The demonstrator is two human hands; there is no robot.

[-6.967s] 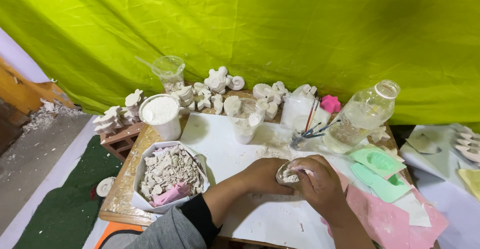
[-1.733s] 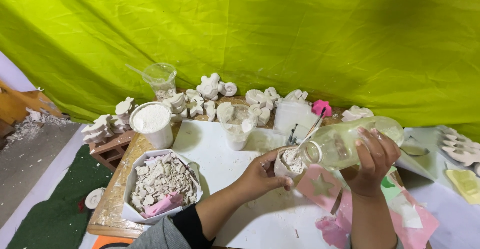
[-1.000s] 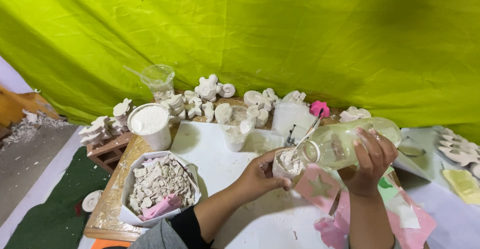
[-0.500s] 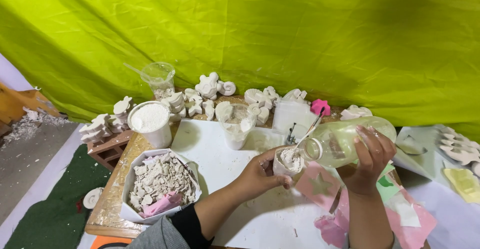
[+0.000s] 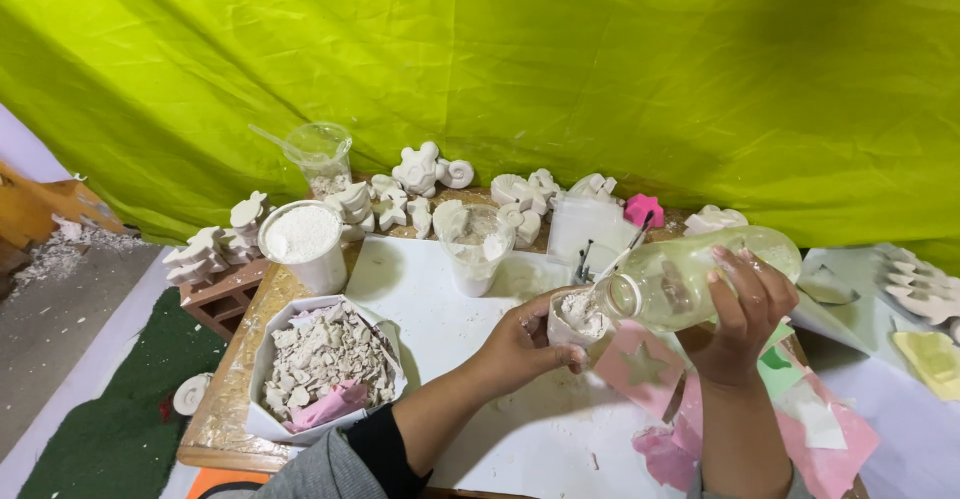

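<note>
My left hand (image 5: 522,344) grips a small white cup (image 5: 572,321) with pale powder in it, held just above the white sheet (image 5: 425,304) on the table. My right hand (image 5: 742,304) holds a clear glass bottle (image 5: 700,277) tipped on its side, its open mouth right at the cup's rim. The bottle holds a clear liquid. Pink mould sheets (image 5: 640,369) lie under the cup and my right forearm.
A white tray of broken plaster bits (image 5: 325,359) sits at front left, a white tub of powder (image 5: 303,244) behind it. Several white plaster figures (image 5: 420,174) line the back edge with plastic cups (image 5: 320,157). A green cloth (image 5: 500,59) hangs behind. More mould sheets (image 5: 930,354) lie at right.
Seven seconds ago both hands were on the small cup on the table and the bottle stood upright. Since then my right hand lifted the bottle and tipped it to the cup; it has stayed there.
</note>
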